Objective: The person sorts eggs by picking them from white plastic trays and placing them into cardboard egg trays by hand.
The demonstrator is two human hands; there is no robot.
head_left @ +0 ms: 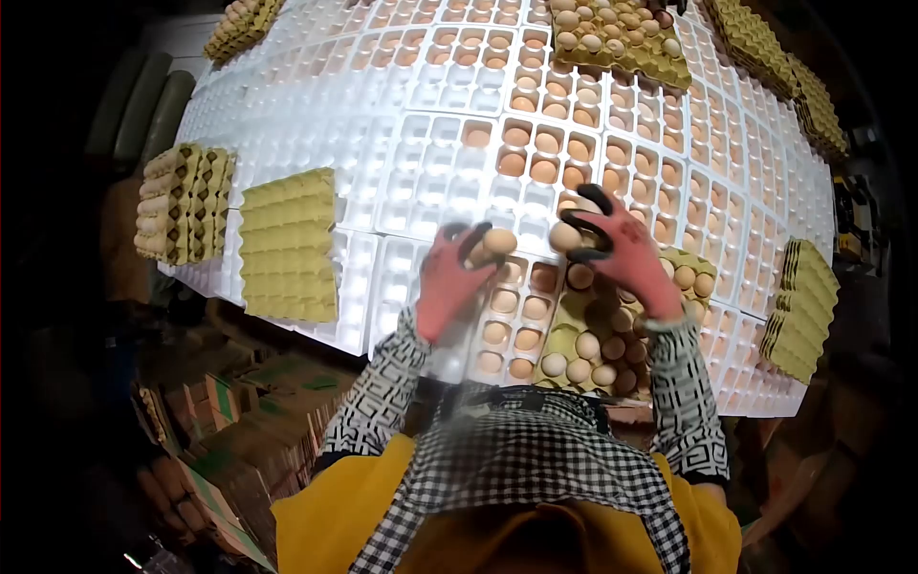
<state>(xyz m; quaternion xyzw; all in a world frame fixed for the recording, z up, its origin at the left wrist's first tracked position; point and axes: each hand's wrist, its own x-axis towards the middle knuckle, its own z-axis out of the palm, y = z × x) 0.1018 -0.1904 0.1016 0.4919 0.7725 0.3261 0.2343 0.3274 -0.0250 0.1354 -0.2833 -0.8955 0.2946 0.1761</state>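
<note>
My left hand [448, 282], in a pink glove with dark fingertips, is closed around eggs; a pale brown egg [499, 240] shows at its fingertips. My right hand [626, 247], gloved alike, grips eggs too, with one light egg [564, 236] between thumb and fingers. Both hands hover over white foam egg trays [427, 191]. Below them, a foam tray column holds brown eggs [535, 307] in its cells. Under my right forearm lies a yellow-green pulp tray [566, 323] with loose eggs [587, 344], partly hidden by the arm.
Flat pulp trays [287, 247] lie on the left, beside a stack of pulp trays [182, 203]. More pulp trays [801, 311] stand at the right edge. An egg-filled pulp tray [622, 43] sits at the far side. Cardboard [229, 402] is below the left edge.
</note>
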